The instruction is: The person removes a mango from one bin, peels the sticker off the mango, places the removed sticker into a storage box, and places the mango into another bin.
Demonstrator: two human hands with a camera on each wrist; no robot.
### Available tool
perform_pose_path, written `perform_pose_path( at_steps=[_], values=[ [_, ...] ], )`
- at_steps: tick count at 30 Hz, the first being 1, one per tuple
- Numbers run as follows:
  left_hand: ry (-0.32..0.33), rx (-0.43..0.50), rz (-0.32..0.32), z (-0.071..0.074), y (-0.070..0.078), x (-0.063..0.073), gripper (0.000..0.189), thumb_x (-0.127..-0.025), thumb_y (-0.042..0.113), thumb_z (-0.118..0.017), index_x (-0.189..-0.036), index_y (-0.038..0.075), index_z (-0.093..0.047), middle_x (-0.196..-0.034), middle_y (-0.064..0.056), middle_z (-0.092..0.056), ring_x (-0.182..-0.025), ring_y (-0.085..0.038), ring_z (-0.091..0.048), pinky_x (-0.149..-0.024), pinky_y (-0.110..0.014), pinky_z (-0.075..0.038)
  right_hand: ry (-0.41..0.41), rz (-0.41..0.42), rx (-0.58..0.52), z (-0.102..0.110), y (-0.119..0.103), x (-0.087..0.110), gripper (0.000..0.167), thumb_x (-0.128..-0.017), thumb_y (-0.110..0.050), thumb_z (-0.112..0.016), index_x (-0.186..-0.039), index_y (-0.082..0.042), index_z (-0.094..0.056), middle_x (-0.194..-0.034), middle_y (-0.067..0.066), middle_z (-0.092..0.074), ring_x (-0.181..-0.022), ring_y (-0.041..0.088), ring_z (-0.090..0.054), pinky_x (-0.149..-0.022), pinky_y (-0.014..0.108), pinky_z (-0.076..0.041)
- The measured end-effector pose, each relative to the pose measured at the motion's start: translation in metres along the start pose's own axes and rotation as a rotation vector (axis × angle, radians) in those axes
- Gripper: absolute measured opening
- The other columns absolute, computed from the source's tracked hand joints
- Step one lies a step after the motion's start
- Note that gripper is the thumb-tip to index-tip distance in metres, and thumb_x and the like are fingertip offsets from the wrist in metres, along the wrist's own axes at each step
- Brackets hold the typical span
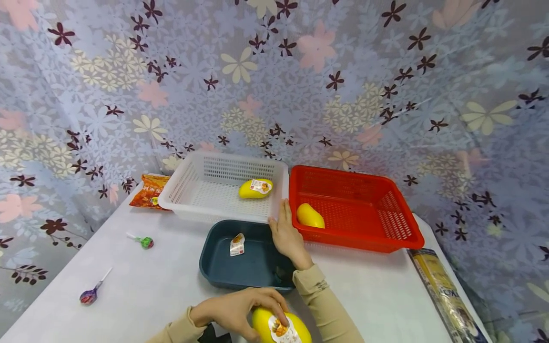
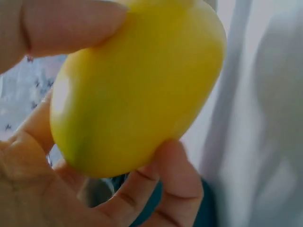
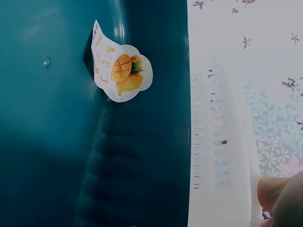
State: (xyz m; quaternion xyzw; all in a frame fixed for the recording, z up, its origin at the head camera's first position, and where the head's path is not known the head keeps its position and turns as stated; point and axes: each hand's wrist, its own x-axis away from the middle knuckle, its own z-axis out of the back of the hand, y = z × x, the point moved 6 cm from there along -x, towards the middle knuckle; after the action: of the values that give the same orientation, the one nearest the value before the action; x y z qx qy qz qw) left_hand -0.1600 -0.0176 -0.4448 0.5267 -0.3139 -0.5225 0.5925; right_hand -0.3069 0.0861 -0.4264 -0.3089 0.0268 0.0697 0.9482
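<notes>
At the bottom of the head view my left hand [image 1: 242,307] grips a yellow mango [image 1: 274,324] with a white picture label on it. Up close in the left wrist view, thumb and fingers hold the same mango [image 2: 142,94] from both sides. My right hand [image 1: 288,236] rests with straightened fingers at the near right corner of the white basket [image 1: 182,202], over the edge of the dark teal basin [image 1: 253,274]. A loose mango label [image 1: 237,245] lies inside that basin. One labelled mango [image 1: 256,188] sits in the white basket.
The red basket [image 1: 347,174] stands right of the white one, with a yellow mango [image 1: 310,216] at its left end. At left are an orange snack bag [image 1: 150,191] and two lollipops [image 1: 147,243]. A long shiny packet [image 1: 448,295] lies along the right table edge.
</notes>
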Motion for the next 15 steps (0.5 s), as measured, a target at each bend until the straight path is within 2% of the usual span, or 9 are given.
perform_pose_path(
  at_steps=[4, 9, 12, 15],
  values=[
    [0.041, -0.042, 0.04, -0.013, -0.013, -0.006, 0.039, -0.089, 0.022, -0.069, -0.125, 0.008, -0.061, -0.135, -0.009, -0.051, -0.123, -0.006, -0.046, -0.108, -0.027, -0.039, -0.005, 0.003, -0.014, -0.001, -0.001, 0.0, 0.069, -0.102, -0.033, -0.044, -0.155, -0.004, -0.011, -0.164, 0.013, -0.006, -0.077, 0.036, -0.064, -0.069, 0.047, -0.056],
    [0.107, -0.042, 0.1, -0.022, -0.029, -0.011, 0.042, -0.088, 0.026, -0.071, -0.125, 0.009, -0.062, -0.132, -0.007, -0.052, -0.119, -0.001, -0.045, -0.102, -0.023, -0.042, -0.018, -0.004, -0.02, -0.003, 0.001, 0.0, 0.069, -0.102, -0.032, -0.044, -0.156, -0.005, -0.01, -0.164, 0.012, -0.005, -0.087, 0.036, -0.065, -0.074, 0.045, -0.057],
    [0.158, -0.099, 0.119, -0.022, -0.031, -0.012, 0.041, -0.086, 0.022, -0.073, -0.124, 0.012, -0.063, -0.132, -0.006, -0.054, -0.119, -0.001, -0.046, -0.101, -0.022, -0.042, -0.028, 0.015, -0.041, -0.003, 0.002, 0.001, 0.068, -0.103, -0.032, -0.042, -0.156, -0.004, -0.01, -0.164, 0.013, -0.004, -0.1, 0.039, -0.063, -0.081, 0.049, -0.056],
    [0.224, -0.224, 0.132, -0.018, -0.027, -0.014, 0.04, -0.084, 0.017, -0.074, -0.122, 0.016, -0.064, -0.13, -0.003, -0.056, -0.119, -0.002, -0.047, -0.101, -0.023, -0.043, -0.065, 0.08, -0.13, 0.002, 0.003, 0.003, 0.068, -0.103, -0.03, -0.041, -0.155, -0.001, -0.008, -0.164, 0.016, -0.001, -0.129, 0.042, -0.047, -0.102, 0.054, -0.044]
  ],
)
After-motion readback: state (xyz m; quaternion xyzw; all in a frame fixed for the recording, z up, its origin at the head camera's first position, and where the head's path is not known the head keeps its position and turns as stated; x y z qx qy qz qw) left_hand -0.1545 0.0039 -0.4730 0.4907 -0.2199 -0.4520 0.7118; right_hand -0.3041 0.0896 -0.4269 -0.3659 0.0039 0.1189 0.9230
